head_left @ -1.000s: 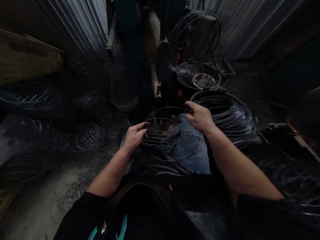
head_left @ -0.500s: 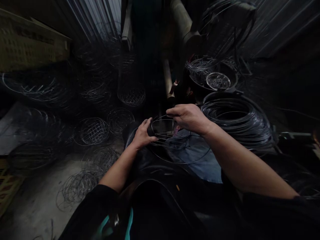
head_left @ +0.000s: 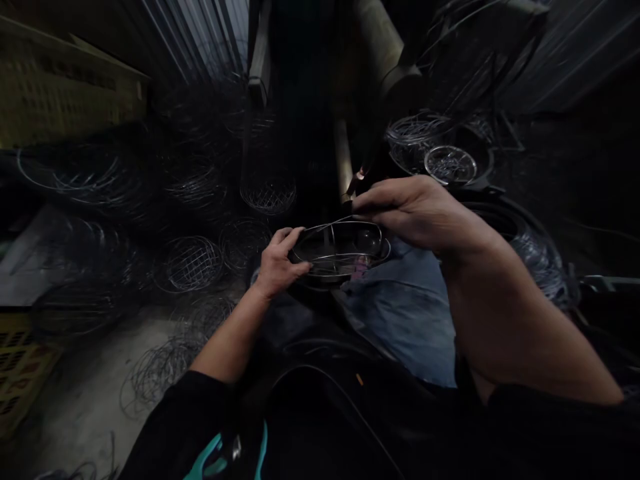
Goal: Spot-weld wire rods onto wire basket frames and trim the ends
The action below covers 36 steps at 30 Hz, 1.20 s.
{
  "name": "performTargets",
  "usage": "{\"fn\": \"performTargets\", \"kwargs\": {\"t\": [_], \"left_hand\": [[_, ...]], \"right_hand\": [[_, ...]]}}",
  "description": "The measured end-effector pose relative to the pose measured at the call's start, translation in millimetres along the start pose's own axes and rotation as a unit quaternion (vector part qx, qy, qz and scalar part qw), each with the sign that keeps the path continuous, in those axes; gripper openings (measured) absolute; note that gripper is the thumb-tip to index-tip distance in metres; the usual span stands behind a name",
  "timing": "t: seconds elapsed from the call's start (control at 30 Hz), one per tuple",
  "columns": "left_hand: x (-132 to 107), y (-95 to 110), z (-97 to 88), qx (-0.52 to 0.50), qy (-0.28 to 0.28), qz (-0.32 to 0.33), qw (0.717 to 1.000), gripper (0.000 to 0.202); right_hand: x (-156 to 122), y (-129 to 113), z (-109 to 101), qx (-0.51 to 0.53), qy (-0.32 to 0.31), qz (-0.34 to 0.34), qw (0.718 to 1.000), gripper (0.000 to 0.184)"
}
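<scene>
My left hand is closed around the left side of a round wire frame, fingers on its top edge and thumb below. The frame is made of thin metal rings and is seen nearly edge-on above my lap. Across from it my right hand pinches a thin wire at the upper right of the frame; its fingertips are partly hidden. Just beyond the right fingertips is a copper-coloured machine tip under a pale metal rod.
Several round wire grids lie to the left, with stacked ones behind. A yellow crate stands far left. On the right are a bowl of small metal pieces and a wire coil. Teal-handled pliers are at my left side.
My right hand has risen and come nearer the machine tip. The wire frame has tilted, so its rings now appear flatter. My left hand has shifted slightly left, still gripping it.
</scene>
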<state>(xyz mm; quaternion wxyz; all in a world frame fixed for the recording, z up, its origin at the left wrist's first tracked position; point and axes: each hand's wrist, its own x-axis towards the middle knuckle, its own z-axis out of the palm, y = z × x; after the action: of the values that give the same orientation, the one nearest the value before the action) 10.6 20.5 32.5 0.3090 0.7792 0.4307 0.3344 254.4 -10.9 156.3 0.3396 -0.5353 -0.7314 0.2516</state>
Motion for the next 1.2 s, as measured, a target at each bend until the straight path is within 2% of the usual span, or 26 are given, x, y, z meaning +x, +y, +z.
{"fn": "performTargets", "kwargs": {"t": [0.13,0.27,0.4,0.57,0.7,0.83,1.2], "left_hand": [[24,13,-6.1,0.03,0.007,0.048,0.998,0.072],[36,7,8.6,0.095,0.021,0.115,0.989,0.059],[45,-3,22.0,0.128,0.03,0.18,0.975,0.039],[55,-5,24.3,0.139,0.05,0.212,0.966,0.036],[60,-8,25.3,0.135,0.06,0.213,0.966,0.033],[66,-12,30.2,0.113,0.072,0.227,0.965,0.033],[86,-19,33.9,0.106,0.089,0.245,0.959,0.025]], "right_hand": [[-10,36,3,0.07,0.059,0.058,0.994,0.018],[-21,76,19,0.154,0.117,0.108,0.975,0.024],[-25,95,25,0.182,0.176,0.125,0.959,0.023],[-26,105,29,0.197,0.242,0.155,0.937,0.017],[-20,107,34,0.187,0.28,0.108,0.935,0.008],[-11,107,34,0.187,0.343,0.075,0.917,0.004],[5,112,43,0.117,0.41,-0.011,0.904,0.007]]}}
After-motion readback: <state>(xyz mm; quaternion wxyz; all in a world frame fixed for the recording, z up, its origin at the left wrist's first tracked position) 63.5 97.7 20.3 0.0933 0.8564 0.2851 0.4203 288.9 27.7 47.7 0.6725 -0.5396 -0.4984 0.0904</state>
